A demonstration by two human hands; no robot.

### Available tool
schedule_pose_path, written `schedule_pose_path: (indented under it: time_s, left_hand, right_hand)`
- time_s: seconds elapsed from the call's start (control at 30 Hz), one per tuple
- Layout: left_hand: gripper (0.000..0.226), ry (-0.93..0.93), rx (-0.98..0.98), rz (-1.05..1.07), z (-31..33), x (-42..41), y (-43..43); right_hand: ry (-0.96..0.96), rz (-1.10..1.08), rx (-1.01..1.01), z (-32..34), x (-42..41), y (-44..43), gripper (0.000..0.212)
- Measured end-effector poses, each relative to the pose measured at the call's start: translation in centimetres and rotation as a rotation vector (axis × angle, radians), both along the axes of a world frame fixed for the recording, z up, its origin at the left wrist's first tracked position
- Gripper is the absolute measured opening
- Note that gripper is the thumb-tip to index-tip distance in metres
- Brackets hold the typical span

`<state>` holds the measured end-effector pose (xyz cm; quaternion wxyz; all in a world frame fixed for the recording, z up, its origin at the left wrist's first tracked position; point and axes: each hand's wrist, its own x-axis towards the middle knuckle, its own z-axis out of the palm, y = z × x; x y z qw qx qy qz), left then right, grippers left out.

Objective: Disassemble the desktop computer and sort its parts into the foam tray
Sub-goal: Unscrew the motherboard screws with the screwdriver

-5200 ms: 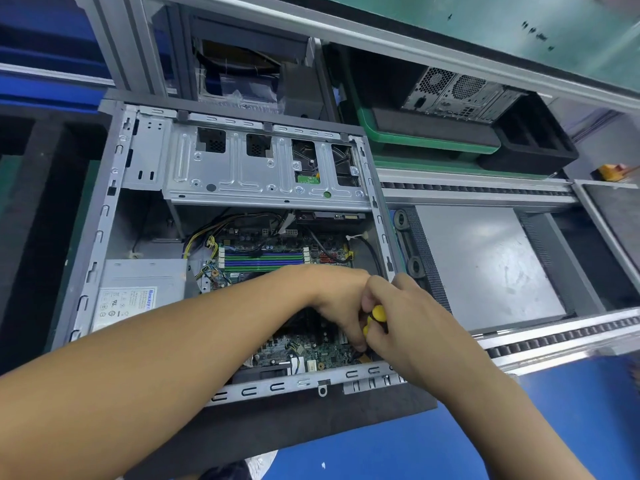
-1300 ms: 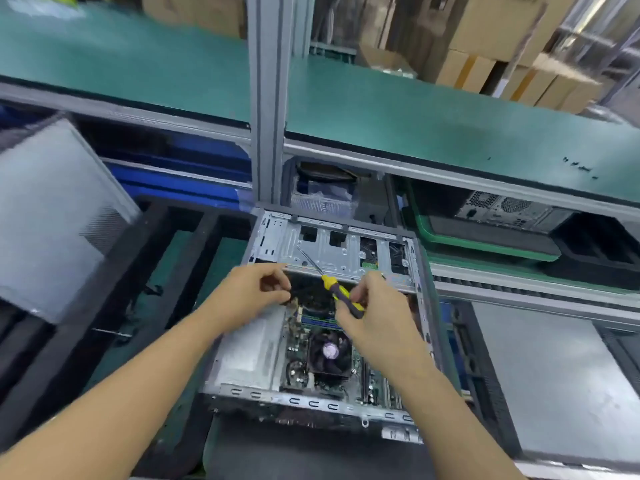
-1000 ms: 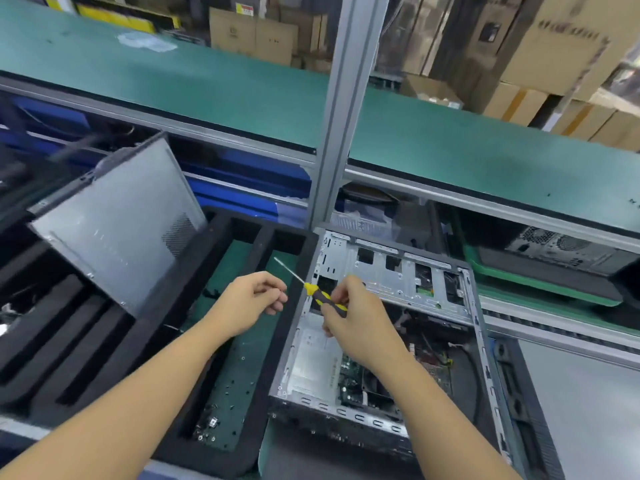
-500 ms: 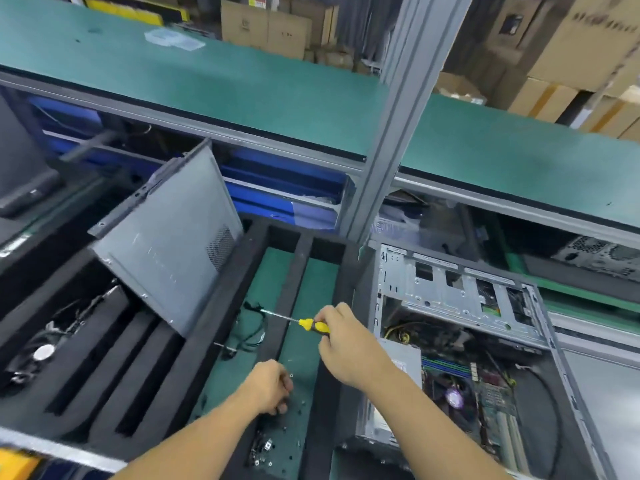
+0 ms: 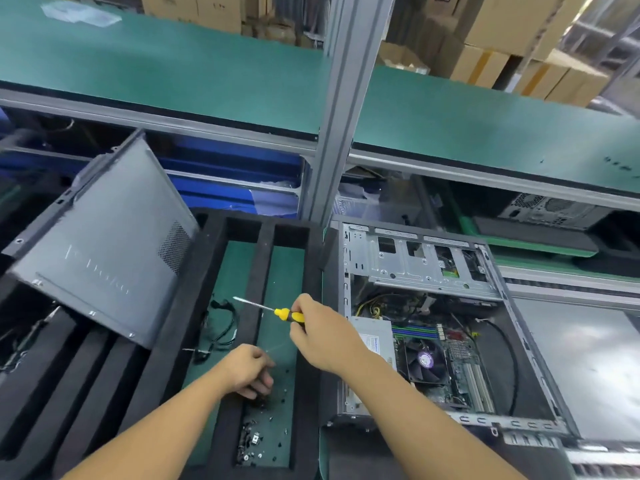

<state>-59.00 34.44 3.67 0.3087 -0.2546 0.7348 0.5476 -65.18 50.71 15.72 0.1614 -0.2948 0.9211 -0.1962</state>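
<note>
The open desktop case (image 5: 433, 265) lies on its side at the right, showing its motherboard, fan (image 5: 427, 362) and power supply (image 5: 375, 341). The black foam tray (image 5: 311, 341) is left of it. My left hand (image 5: 247, 370) reaches down into a narrow green-floored compartment (image 5: 284, 271), fingers curled over several small screws (image 5: 256, 441); whether it holds one is hidden. My right hand (image 5: 322, 334) grips a yellow-handled screwdriver (image 5: 273, 311) above the same compartment, its tip pointing left.
A grey side panel (image 5: 104, 271) leans in the tray's left slots. Black cables (image 5: 221, 327) lie in the neighbouring compartment. A grey frame post (image 5: 343, 109) rises behind the tray, under a green shelf. Another computer case (image 5: 550, 209) sits at the back right.
Both hands left the case and moved left over the foam tray. The left hand dropped into the screw compartment; the right still holds the screwdriver. The view swung left.
</note>
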Motion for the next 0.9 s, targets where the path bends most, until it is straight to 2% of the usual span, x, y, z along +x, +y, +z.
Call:
schedule_pose_path:
  time_s: [0.07, 0.17, 0.3, 0.4, 0.5, 0.6, 0.67, 0.73, 0.8, 0.9]
  left_hand:
    - [0.024, 0.121, -0.048, 0.106, 0.8, -0.4, -0.4]
    - [0.026, 0.384, -0.239, 0.252, 2.6, -1.8, -0.6]
    - [0.024, 0.588, -0.146, 0.315, 6.1, -4.5, 2.3]
    - [0.019, 0.752, -0.15, 0.234, 8.6, -6.2, 5.9]
    - [0.017, 0.894, -0.208, 0.068, 10.5, -7.3, 9.8]
    - [0.016, 0.878, -0.264, -0.173, 11.4, -8.5, 13.6]
    - [0.017, 0.811, -0.4, -0.404, 11.2, -9.3, 15.6]
    - [0.018, 0.753, -0.605, -0.572, 10.4, -10.3, 17.0]
    - [0.021, 0.665, -0.779, -0.637, 9.7, -11.3, 17.9]
    - [0.022, 0.387, -0.741, -0.682, 9.3, -13.1, 18.6]
  right_hand:
    - [-0.068, -0.018, -0.105, 0.6, 0.1, 0.7, 0.006]
    - [-0.108, -0.068, -0.235, 1.9, -0.1, 2.6, 0.011]
    - [-0.106, -0.17, -0.358, 2.9, -0.5, 6.3, 0.015]
    - [-0.106, -0.291, -0.49, 3.0, -0.9, 10.0, 0.009]
    - [-0.106, -0.424, -0.55, 2.3, -1.5, 14.5, 0.014]
    - [-0.141, -0.522, -0.581, 1.2, -2.4, 19.1, 0.01]
    - [-0.179, -0.571, -0.579, 0.2, -3.0, 21.7, 0.005]
    - [-0.225, -0.608, -0.569, -0.8, -3.5, 23.8, 0.013]
    - [-0.283, -0.637, -0.577, -1.7, -3.9, 25.4, 0.015]
    - [-0.321, -0.678, -0.609, -2.3, -4.7, 27.0, 0.017]
